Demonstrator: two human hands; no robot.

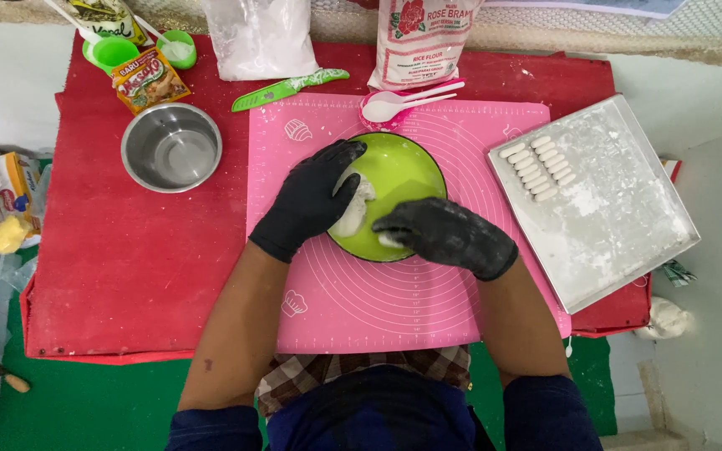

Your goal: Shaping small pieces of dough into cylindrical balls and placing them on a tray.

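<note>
A green bowl [407, 167] sits on a pink silicone mat [428, 301] and holds a lump of white dough [356, 210]. My left hand [307, 200], in a black glove, presses on the dough at the bowl's left side. My right hand [449, 235], gloved in black and dusted with flour, pinches a small piece of dough at the bowl's near rim. To the right, a floured metal tray [620, 225] carries two rows of several small dough logs [538, 167].
An empty steel bowl [171, 147] stands left of the mat on the red board [127, 267]. Behind lie a green knife [286, 88], a pink and a white spoon [407, 102], flour bags [419, 42], a seasoning sachet [149, 79] and small green cups [110, 52].
</note>
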